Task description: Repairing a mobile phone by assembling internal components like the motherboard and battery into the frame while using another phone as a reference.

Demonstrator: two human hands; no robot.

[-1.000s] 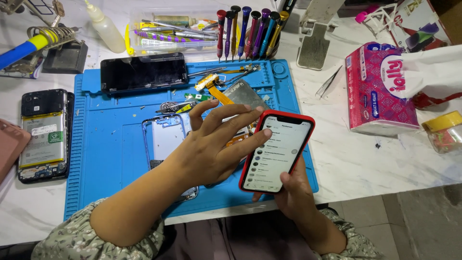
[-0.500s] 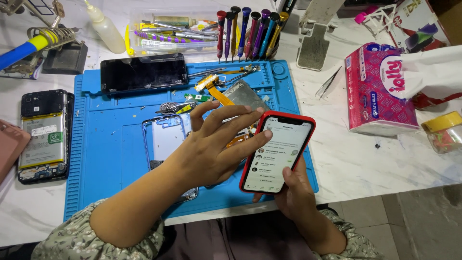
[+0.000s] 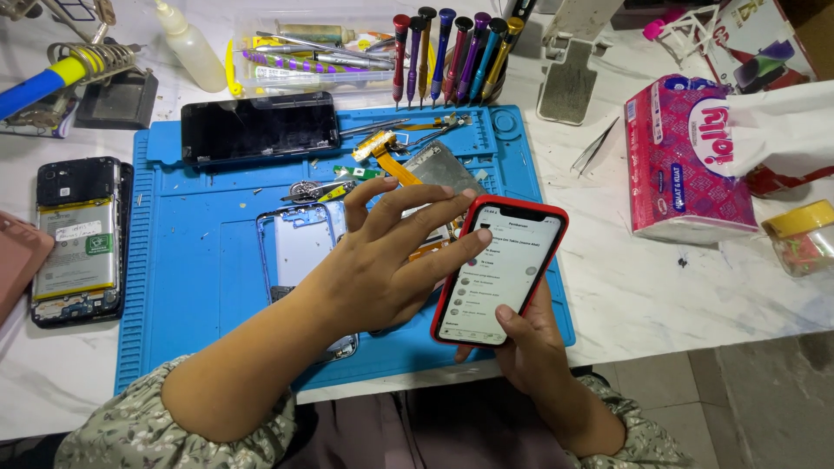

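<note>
Two hands meet over one red-cased phone (image 3: 501,271); the right hand (image 3: 526,347) grips it from below, fingers curled behind the case and the thumb lying on the lower edge of the lit screen, so this hand is closed on the phone; the left hand (image 3: 382,260) is spread open and holds nothing, its fingers fanned out and one fingertip touching the left side of the screen. Seen from above, the phone's long axis runs from lower left to upper right, tilted away from the person; it lies just to the right of the left hand and directly above the right, which is the nearer of the two and carries its weight.

Beneath the hands lies a blue work mat (image 3: 182,287); on it, partly hidden under the left wrist, rests a bare phone frame (image 3: 300,247), and further back a dark phone (image 3: 259,128) lies face up. A row of screwdrivers (image 3: 452,48) stands at the mat's far edge; an opened phone with its battery showing (image 3: 76,239) lies off the mat to the left; a pink tissue pack (image 3: 691,161) sits well apart to the right on the white table (image 3: 660,295).
</note>
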